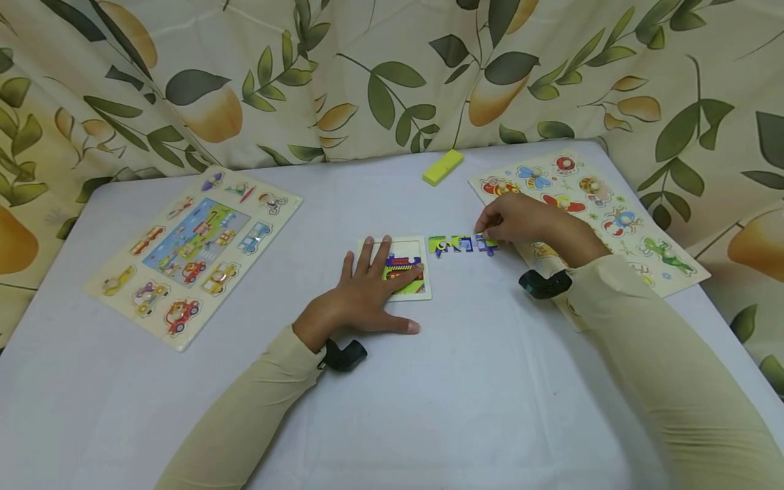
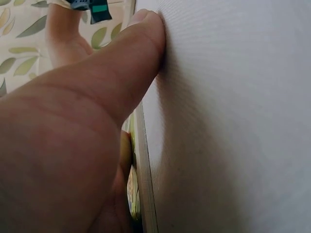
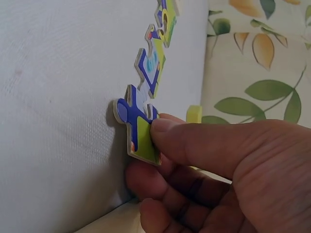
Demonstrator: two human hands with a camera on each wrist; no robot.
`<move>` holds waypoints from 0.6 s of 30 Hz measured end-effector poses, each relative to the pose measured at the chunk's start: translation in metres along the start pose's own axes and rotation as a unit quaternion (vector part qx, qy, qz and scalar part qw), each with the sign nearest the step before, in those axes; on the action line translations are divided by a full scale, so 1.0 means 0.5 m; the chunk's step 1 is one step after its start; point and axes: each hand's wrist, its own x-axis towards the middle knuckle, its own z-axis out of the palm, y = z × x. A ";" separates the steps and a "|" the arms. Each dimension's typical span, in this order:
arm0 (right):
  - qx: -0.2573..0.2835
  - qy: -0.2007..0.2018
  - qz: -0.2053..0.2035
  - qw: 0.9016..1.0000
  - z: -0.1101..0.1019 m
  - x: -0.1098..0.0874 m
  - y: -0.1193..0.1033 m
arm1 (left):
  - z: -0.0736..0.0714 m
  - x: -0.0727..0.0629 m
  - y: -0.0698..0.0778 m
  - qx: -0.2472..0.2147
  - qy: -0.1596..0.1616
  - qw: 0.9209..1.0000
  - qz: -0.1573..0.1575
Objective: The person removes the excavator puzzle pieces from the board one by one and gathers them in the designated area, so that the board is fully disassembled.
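My left hand (image 1: 361, 296) rests with spread fingers on a small puzzle board (image 1: 427, 269), whose picture is partly covered. In the left wrist view its thumb (image 2: 131, 58) touches the white cloth beside the board's edge. To the right, my right hand (image 1: 533, 224) pinches a blue-and-green jigsaw piece (image 3: 143, 138) between thumb and fingers. This piece stands at the right end of a short row of jigsaw pieces (image 1: 450, 244), which runs from the board's upper right side. In the right wrist view the held piece is tilted close over the cloth.
A vehicle peg-puzzle board (image 1: 211, 299) lies at the left. An insect peg-puzzle board (image 1: 678, 278) lies at the right, partly under the right forearm. Near the back edge is a yellow block (image 1: 443, 168). Behind the table hangs a leaf-patterned curtain (image 1: 398, 61).
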 end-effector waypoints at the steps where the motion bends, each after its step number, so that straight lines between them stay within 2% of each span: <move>1: -0.004 0.001 0.001 1.000 0.000 0.000 -0.002 | -0.001 0.000 0.000 -0.002 0.000 1.000 -0.001; 10: -0.022 0.021 0.011 0.999 0.001 -0.002 -0.007 | 0.000 -0.001 0.001 -0.006 0.000 1.000 -0.002; 18: -0.007 0.039 -0.007 0.999 -0.006 -0.009 -0.006 | 0.002 0.002 0.000 -0.005 -0.002 1.000 -0.002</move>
